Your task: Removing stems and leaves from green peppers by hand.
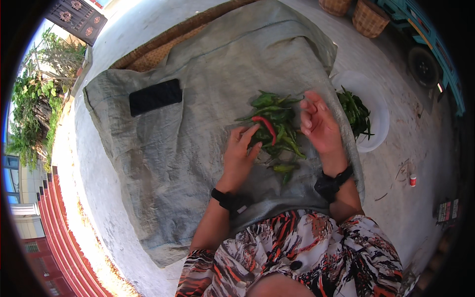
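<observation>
A small heap of green chili peppers [284, 115] lies on a grey woven plastic sheet [198, 133] in front of me. One red chili pepper [267, 129] rests on top of the heap. At the heap's left edge is my left hand [239, 154], fingers apart, its fingertips close to the red chili; I see nothing held in it. My right hand [321, 123] is raised at the heap's right side, palm turned inward, fingers loosely curled and apart, with nothing in it. A couple of green chilies [283, 169] lie slightly nearer to me, off the main heap.
On the right, a white plastic tub [378, 128] holds more green chilies [354, 113]. A black phone [156, 97] lies on the sheet at the left. Woven baskets [370, 19] and a blue vehicle [430, 44] stand at the far right. A small red-and-white cup [413, 180] is on the ground.
</observation>
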Motion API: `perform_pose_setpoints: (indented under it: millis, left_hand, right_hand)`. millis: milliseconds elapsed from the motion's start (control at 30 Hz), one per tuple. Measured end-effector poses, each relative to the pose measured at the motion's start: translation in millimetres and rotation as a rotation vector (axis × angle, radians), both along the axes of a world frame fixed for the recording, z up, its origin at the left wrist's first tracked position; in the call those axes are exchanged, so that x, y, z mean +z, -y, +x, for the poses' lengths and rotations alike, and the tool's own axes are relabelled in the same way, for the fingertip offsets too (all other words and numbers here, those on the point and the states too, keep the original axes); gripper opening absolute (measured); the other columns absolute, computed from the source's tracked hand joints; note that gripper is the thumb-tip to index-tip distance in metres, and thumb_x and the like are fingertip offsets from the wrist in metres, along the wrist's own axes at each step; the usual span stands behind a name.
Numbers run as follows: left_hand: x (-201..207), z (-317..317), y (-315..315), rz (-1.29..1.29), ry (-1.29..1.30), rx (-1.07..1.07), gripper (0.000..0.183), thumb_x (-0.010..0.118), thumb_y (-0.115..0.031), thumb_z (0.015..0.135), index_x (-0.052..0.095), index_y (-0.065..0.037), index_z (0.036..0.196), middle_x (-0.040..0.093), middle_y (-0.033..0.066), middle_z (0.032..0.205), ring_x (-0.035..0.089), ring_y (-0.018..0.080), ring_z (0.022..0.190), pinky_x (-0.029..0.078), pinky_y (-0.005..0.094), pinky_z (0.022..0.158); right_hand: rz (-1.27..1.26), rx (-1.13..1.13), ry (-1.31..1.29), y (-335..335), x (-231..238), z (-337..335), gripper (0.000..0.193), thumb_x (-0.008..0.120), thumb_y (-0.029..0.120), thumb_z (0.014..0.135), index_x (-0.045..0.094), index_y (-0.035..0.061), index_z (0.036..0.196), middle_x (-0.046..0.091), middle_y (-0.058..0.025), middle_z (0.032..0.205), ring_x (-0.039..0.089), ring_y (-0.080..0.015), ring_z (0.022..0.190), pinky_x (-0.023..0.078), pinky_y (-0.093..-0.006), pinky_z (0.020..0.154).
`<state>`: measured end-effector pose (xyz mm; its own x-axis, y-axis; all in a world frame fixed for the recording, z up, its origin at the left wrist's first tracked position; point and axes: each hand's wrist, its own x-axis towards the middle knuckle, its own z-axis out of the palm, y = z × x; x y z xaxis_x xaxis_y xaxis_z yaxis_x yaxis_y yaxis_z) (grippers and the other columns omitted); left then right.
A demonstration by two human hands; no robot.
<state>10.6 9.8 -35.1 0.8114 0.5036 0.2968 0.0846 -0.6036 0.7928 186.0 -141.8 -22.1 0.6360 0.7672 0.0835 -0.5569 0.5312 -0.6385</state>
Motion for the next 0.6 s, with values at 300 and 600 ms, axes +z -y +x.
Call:
perform_pose_setpoints:
  millis: [300,600]
  left_hand:
    - [4.4,-9.9,-0.3,-0.409,-0.007,0.08,0.016,0.058,-0.018,0.093,0.058,-0.002,0.091,0.06,0.0042,0.075,0.055,0.0119,0.074,0.045,0.0266,0.069]
    - [16.3,-17.0,-3.9,-0.642,0.296,0.002,0.031,0.042,-0.03,0.1,0.055,-0.001,0.095,0.059,0.0063,0.077,0.052,0.0123,0.073,0.042,0.0266,0.071]
  right_hand:
    - [-0.486,0.13,0.768,-17.2,2.8,-31.5,0.028,0.069,0.012,0.082,0.06,0.0058,0.108,0.059,-0.0031,0.097,0.055,-0.008,0.069,0.043,-0.0213,0.058]
    - [-0.551,0.045,1.282,-18.9,3.7,-37.8,0.033,0.071,0.017,0.078,0.061,0.0034,0.106,0.059,-0.0047,0.09,0.059,-0.0124,0.072,0.048,-0.0258,0.063]
